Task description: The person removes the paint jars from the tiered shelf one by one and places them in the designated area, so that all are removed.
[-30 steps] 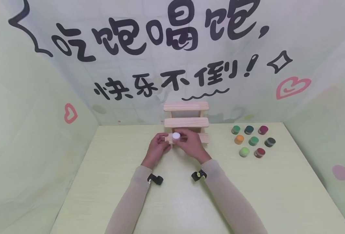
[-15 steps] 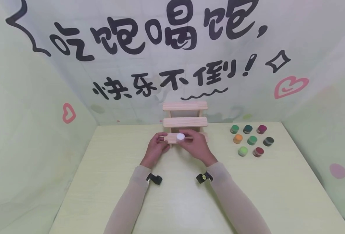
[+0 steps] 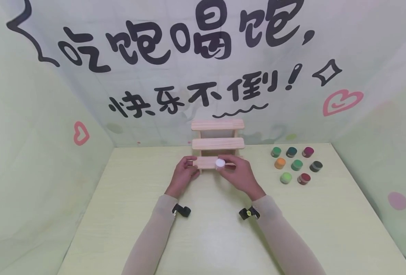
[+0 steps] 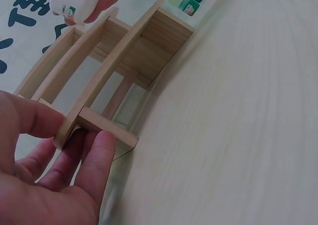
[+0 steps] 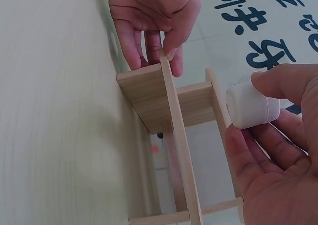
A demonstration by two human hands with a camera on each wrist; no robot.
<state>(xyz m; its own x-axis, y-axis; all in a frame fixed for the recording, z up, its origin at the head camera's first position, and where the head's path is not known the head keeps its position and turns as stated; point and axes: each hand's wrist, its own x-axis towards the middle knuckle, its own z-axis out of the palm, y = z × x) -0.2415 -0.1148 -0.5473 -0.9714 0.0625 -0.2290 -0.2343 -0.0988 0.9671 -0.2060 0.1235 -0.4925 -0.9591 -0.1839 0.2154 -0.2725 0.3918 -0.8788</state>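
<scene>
A small wooden three-step shelf stands against the back wall. My left hand grips the left end of its lowest step; in the left wrist view the thumb and fingers close around that corner. Between the thumb and fingers of my right hand is a small white paint jar with a white lid, held above the lowest step toward its right side. The left wrist view shows a label on this jar. My right hand covers the right end of the step in the head view.
Several small paint jars with coloured lids stand at the right back, among them an orange jar, a black jar and a dark red jar. A printed cloth hangs behind the pale table.
My right hand has carried the white paint jar to the right along the lowest step. The left hand has kept its grip on the shelf's left end.
</scene>
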